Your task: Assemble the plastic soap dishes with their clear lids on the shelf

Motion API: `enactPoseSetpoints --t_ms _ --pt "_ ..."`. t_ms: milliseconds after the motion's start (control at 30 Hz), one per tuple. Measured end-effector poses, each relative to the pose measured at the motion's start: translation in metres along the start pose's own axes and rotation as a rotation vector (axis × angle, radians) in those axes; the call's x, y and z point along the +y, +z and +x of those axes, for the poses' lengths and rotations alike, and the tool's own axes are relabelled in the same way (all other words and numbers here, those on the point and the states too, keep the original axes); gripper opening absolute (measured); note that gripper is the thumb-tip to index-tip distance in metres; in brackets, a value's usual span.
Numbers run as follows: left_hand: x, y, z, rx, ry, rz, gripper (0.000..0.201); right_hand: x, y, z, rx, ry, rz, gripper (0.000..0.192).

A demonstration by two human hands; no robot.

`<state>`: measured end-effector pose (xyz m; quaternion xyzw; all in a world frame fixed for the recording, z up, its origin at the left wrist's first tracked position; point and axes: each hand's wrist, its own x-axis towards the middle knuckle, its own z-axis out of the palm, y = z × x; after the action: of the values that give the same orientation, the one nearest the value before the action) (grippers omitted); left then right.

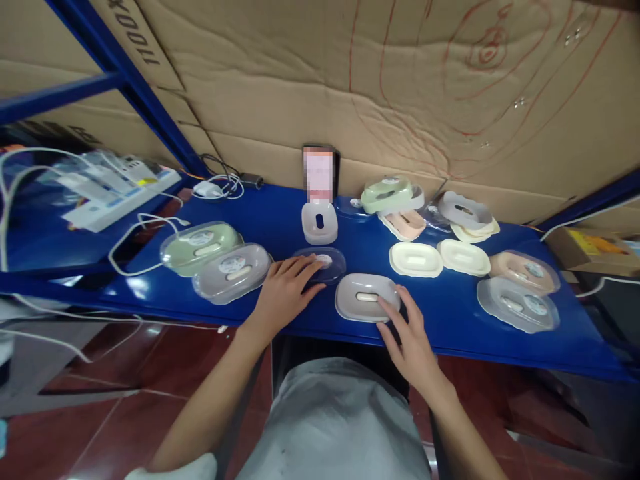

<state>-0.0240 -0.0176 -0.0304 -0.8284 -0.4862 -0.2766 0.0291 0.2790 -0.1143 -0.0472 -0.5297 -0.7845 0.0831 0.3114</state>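
A pale grey oval dish with a cream bar in its centre lies near the table's front edge. At its right end is my right hand, with the thumb by the front rim and the index fingertip inside over it. My left hand reaches over a clear oval lid with a round sticker. Its fingers are stretched out across the lid's left part, the thumb apart at the front. Behind the lid, a pale dish with a dark slot leans below a phone.
On the left lie a lidded green dish and a lidded grey dish. Two cream trays, lidded dishes and stacked coloured parts occupy the right. A power strip with white cables sits far left. Cardboard stands behind the blue table.
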Motion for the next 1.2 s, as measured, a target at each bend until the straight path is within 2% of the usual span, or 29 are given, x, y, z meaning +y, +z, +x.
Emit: enactPoseSetpoints --t_ms 133,200,333,533,767,833,1000,1100,1200 --pt "0.026 0.005 0.01 0.155 0.027 -0.22 0.024 -0.003 0.002 0.009 -0.023 0.138 0.085 0.079" --pt "0.042 0.007 0.011 0.123 0.127 -0.298 0.022 -0.001 0.002 0.014 -0.033 0.123 0.084 0.084" --pt "0.063 0.013 0.004 0.004 0.296 -0.236 0.031 0.009 0.002 0.018 -0.047 0.02 0.055 0.072" --pt "0.061 0.016 -0.006 -0.035 0.363 -0.201 0.036 0.013 0.005 0.014 0.051 -0.014 0.009 0.066" --pt "0.058 0.022 -0.004 -0.007 0.377 -0.32 0.034 0.012 0.007 0.012 0.135 -0.079 -0.136 0.074" --pt "0.057 0.024 -0.005 -0.002 0.346 -0.354 0.04 0.012 0.008 0.01 0.142 -0.083 -0.138 0.076" --pt "0.055 0.025 -0.008 -0.038 0.168 -0.431 0.058 0.014 0.009 0.008 0.175 -0.07 -0.102 0.075" --pt "0.054 0.026 -0.009 -0.064 0.167 -0.486 0.055 0.015 0.008 0.007 0.177 -0.042 -0.027 0.067" --pt "0.052 0.026 -0.011 -0.043 0.179 -0.502 0.05 0.017 0.006 0.008 0.113 -0.041 0.064 0.065"
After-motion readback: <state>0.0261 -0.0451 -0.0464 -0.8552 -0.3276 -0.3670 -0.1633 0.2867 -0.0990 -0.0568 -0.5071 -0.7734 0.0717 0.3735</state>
